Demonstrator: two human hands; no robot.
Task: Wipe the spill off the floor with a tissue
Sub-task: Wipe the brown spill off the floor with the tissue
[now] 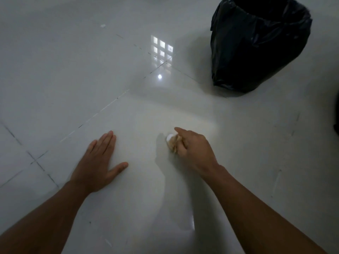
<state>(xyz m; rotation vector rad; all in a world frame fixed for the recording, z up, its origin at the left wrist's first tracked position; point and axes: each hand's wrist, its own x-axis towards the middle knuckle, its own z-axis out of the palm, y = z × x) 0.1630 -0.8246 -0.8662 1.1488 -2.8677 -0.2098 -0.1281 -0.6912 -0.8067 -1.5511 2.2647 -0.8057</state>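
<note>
My right hand (194,149) is closed around a crumpled tissue (173,143), white at its tip and stained brownish where it meets my fingers, and presses it against the glossy white tiled floor (139,116). The index finger points forward over the wad. My left hand (99,162) lies flat on the floor to the left, palm down, fingers together and thumb spread, holding nothing. I cannot make out a distinct spill on the shiny tile around the tissue.
A bin lined with a black plastic bag (256,46) stands on the floor at the far right, its mouth open. Tile joints run diagonally across the floor. A small white scrap (103,25) lies far back on the left.
</note>
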